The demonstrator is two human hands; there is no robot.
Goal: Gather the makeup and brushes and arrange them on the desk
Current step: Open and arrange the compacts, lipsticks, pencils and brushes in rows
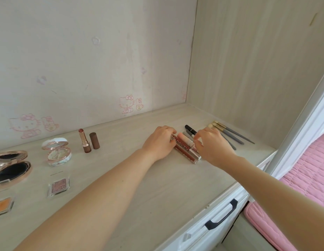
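Observation:
Several lip gloss tubes lie side by side on the pale desk. My left hand has its curled fingers on their far ends. My right hand pinches a pale tube at its near cap. Dark pencils lie just behind the tubes. Several grey-handled brushes lie in a row to the right. An open lipstick and its brown cap stand at the left. Round compacts and small eyeshadow pans sit at the far left.
A wall with cartoon stickers backs the desk, and a side panel closes it on the right. A white drawer with a black handle is below the front edge. A pink bed cover lies to the right.

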